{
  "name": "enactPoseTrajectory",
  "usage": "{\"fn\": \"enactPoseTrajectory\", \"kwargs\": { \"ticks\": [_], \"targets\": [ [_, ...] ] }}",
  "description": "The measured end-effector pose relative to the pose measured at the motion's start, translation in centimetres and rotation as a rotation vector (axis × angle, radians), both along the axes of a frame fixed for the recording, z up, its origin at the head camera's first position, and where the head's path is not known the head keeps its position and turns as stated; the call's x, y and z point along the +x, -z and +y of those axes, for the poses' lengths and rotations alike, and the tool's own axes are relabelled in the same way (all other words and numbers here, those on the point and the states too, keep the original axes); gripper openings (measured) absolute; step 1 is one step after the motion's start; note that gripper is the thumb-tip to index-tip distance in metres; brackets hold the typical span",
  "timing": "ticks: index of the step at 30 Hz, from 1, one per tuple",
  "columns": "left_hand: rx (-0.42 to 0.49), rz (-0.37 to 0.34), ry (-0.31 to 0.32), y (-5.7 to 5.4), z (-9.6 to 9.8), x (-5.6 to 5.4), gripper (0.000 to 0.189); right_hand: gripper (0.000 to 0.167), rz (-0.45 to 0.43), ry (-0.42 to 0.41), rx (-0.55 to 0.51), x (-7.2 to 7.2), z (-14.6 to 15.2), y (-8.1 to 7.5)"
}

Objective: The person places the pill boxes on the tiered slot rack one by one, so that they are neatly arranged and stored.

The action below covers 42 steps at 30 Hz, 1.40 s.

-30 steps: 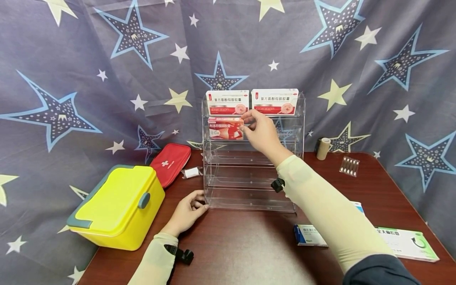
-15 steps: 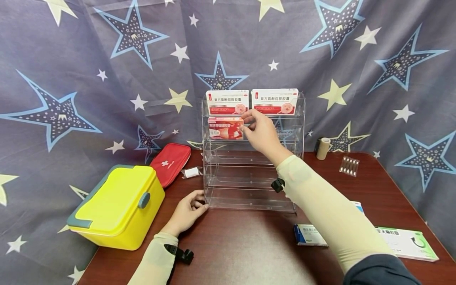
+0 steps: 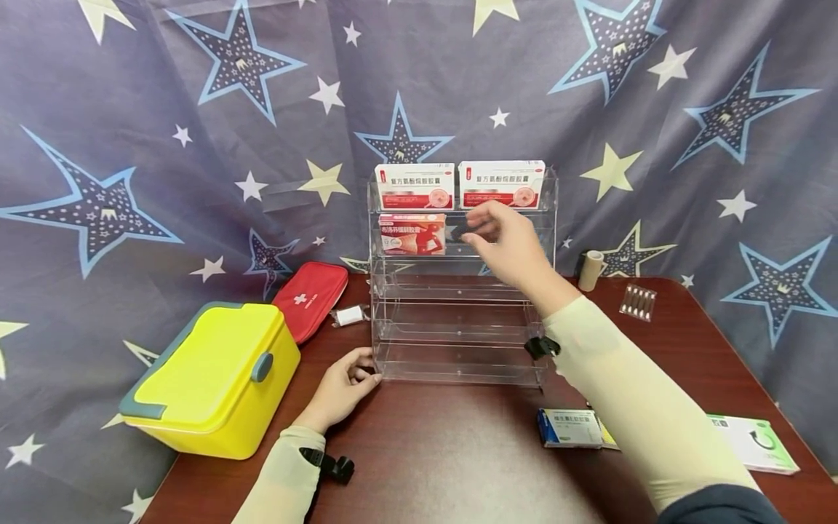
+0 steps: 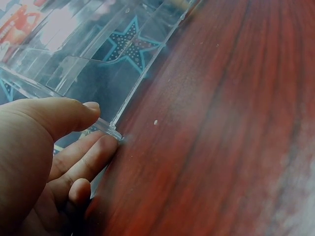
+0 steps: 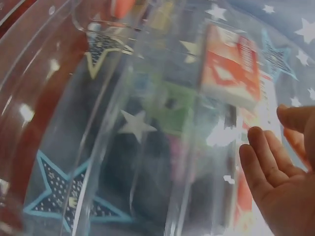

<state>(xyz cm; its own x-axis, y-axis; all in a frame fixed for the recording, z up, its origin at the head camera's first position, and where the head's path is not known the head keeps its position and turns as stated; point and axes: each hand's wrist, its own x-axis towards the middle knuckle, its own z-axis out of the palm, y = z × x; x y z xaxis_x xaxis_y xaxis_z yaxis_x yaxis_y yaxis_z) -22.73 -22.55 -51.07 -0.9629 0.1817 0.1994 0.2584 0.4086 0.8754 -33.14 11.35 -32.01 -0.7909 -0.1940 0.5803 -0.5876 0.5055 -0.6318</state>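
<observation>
A clear acrylic display rack (image 3: 458, 372) with several tiers stands on the table. Two white-and-red medicine boxes (image 3: 414, 188) lean side by side in its top tier. One tier lower, at the left end, sits a red medicine box (image 3: 412, 234), also visible in the right wrist view (image 5: 231, 64). My right hand (image 3: 513, 247) hovers just right of that box, fingers loosely bent, touching no box. Low on the rack's left side, my left hand (image 3: 340, 389) grips the bottom corner; in the left wrist view its thumb and fingers (image 4: 93, 152) lie on either side of the edge.
On the left are a yellow lidded box (image 3: 216, 378), a red first-aid pouch (image 3: 310, 298) and a small white packet (image 3: 349, 315). To the right lie a blue-and-white medicine box (image 3: 569, 428), a green-and-white box (image 3: 753, 442), a bandage roll (image 3: 591, 271) and an ampoule pack (image 3: 638, 302).
My right hand has let go of the red medicine box and drawn back to the right. The box stays in its tier. My left hand keeps its hold on the rack.
</observation>
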Motion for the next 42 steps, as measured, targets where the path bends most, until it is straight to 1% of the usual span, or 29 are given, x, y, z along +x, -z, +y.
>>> {"fn": "enactPoseTrajectory", "kwargs": {
  "ticks": [2, 4, 6, 8, 10, 12, 15, 18, 20, 22, 25, 28, 32, 35, 38, 42],
  "targets": [
    [-0.010, 0.000, -0.005, 0.1, -0.1, -0.1, 0.045, 0.024, 0.029, -0.001, -0.018, 1.1, 1.7, 0.2],
    [-0.016, -0.001, -0.011, 0.7, -0.2, -0.4, 0.046, 0.023, 0.042, 0.014, -0.030, 2.2, 3.5, 1.0],
    [-0.022, 0.000, -0.021, 1.6, -0.4, -0.8, 0.047, 0.021, 0.034, 0.025, -0.040, 3.3, 5.6, 2.1],
    [-0.028, 0.003, -0.031, 2.4, -0.7, -1.1, 0.048, 0.019, 0.018, 0.048, -0.034, 4.4, 7.9, 3.6],
    [-0.034, 0.001, -0.034, 3.0, -1.0, -1.4, 0.048, 0.019, -0.009, 0.070, -0.013, 5.4, 10.4, 5.3],
    [-0.029, -0.001, -0.029, 3.3, -1.2, -1.6, 0.048, 0.019, -0.049, 0.106, 0.008, 6.4, 12.8, 6.9],
    [-0.012, 0.001, -0.015, 3.5, -1.4, -1.7, 0.047, 0.022, -0.150, 0.142, 0.056, 7.9, 16.3, 9.2],
    [0.001, 0.001, -0.010, 3.4, -1.5, -1.7, 0.047, 0.025, -0.251, 0.172, 0.112, 9.3, 19.5, 11.4],
    [-0.001, -0.005, -0.014, 3.3, -1.4, -1.7, 0.047, 0.028, -0.301, 0.189, 0.141, 10.0, 21.3, 12.7],
    [-0.009, -0.012, -0.021, 3.3, -1.3, -1.7, 0.047, 0.032, -0.334, 0.209, 0.167, 10.8, 22.8, 13.7],
    [-0.022, -0.012, -0.035, 3.2, -1.1, -1.6, 0.048, 0.035, -0.360, 0.241, 0.184, 11.7, 24.6, 14.7],
    [-0.034, -0.007, -0.043, 2.7, -0.7, -1.4, 0.048, 0.038, -0.373, 0.255, 0.192, 12.3, 25.9, 15.3],
    [-0.036, -0.007, -0.030, 1.1, -0.1, -0.6, 0.047, 0.044, -0.417, 0.251, 0.229, 12.7, 27.1, 15.8],
    [-0.034, -0.010, -0.017, 0.0, 0.2, 0.0, 0.046, 0.048, -0.453, 0.224, 0.266, 12.8, 27.5, 16.2],
    [-0.034, -0.007, -0.016, -0.5, 0.3, 0.2, 0.045, 0.051, -0.473, 0.191, 0.273, 12.8, 27.7, 16.5],
    [-0.029, -0.002, -0.022, -0.6, 0.4, 0.3, 0.045, 0.052, -0.474, 0.173, 0.276, 12.7, 27.9, 16.8]
  ]
}}
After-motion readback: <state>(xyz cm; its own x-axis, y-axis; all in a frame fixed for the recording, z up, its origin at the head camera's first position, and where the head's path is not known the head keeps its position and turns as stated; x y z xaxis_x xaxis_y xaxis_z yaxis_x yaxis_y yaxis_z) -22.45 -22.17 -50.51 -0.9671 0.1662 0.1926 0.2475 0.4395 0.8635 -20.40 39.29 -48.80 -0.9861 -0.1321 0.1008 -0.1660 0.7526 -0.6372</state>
